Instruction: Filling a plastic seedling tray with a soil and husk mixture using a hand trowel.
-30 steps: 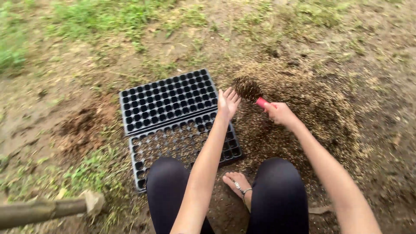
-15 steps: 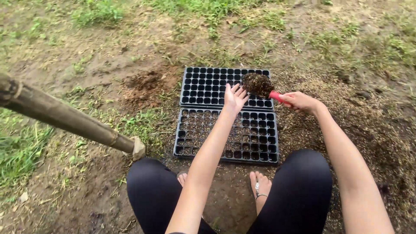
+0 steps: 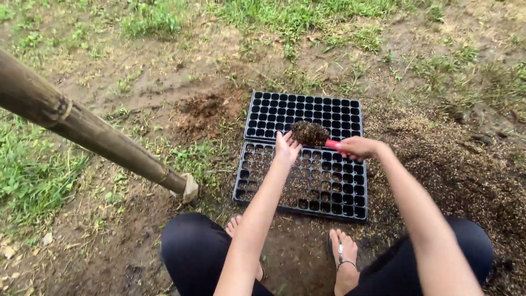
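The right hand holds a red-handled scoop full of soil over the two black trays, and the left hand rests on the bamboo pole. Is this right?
Not quite. In the head view the left hand is not on the pole; it is beside the scoop, above the near tray. The right hand does hold the scoop.

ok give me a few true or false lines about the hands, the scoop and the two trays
1. The right hand holds a red-handled scoop heaped with soil. True.
2. The left hand grips the bamboo pole. False: it is open beside the scoop, apart from the pole.
3. Two black seedling trays lie on the ground, the far tray and the near tray. True.
4. The far tray is full of soil. False: its cells look empty; the near tray holds some soil.
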